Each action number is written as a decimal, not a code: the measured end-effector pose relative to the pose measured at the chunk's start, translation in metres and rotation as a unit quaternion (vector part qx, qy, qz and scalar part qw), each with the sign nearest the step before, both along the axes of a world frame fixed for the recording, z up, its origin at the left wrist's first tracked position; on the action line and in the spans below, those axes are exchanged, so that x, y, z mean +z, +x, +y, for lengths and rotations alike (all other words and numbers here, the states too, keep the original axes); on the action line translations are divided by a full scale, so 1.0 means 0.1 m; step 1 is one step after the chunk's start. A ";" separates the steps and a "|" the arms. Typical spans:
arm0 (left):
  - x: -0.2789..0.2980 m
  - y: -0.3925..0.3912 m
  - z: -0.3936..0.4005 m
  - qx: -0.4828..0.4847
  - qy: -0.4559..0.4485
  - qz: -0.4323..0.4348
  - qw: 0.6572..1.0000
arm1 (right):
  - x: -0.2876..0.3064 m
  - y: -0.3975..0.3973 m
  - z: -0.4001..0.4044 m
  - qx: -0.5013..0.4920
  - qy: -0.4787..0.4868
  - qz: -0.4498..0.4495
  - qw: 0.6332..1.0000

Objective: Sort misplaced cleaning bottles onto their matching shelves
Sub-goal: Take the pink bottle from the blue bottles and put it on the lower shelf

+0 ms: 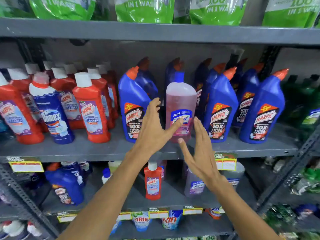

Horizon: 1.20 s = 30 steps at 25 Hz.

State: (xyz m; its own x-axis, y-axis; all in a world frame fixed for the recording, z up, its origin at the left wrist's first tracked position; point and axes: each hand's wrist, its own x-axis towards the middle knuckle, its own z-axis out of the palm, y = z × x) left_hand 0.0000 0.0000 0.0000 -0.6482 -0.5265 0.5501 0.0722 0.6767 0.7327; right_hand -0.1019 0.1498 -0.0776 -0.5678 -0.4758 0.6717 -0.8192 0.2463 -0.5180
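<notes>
A pink floor-cleaner bottle [181, 101] with a blue cap stands upright on the middle grey shelf [103, 149], among blue Harpic toilet-cleaner bottles [220, 108]. My left hand [154, 130] is open just left of the pink bottle, its thumb over the label. My right hand [199, 153] is open just right of and below it, fingers spread. Neither hand grips the bottle. Red Harpic bathroom-cleaner bottles [90, 108] fill the shelf's left part, with a blue and white Domex bottle [52, 110] among them.
Green refill pouches [145, 9] line the top shelf. On the lower shelf stand a red Harpic bottle [153, 182], a purple bottle [193, 186] and a blue Harpic bottle [67, 186]. Dark green bottles [304, 104] sit at far right. Detergent packs [142, 220] lie below.
</notes>
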 end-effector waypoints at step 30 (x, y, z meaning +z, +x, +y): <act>-0.90 1.63 0.30 -0.026 0.218 -0.044 0.975 | -0.34 -0.28 -0.22 -0.100 0.245 0.099 0.959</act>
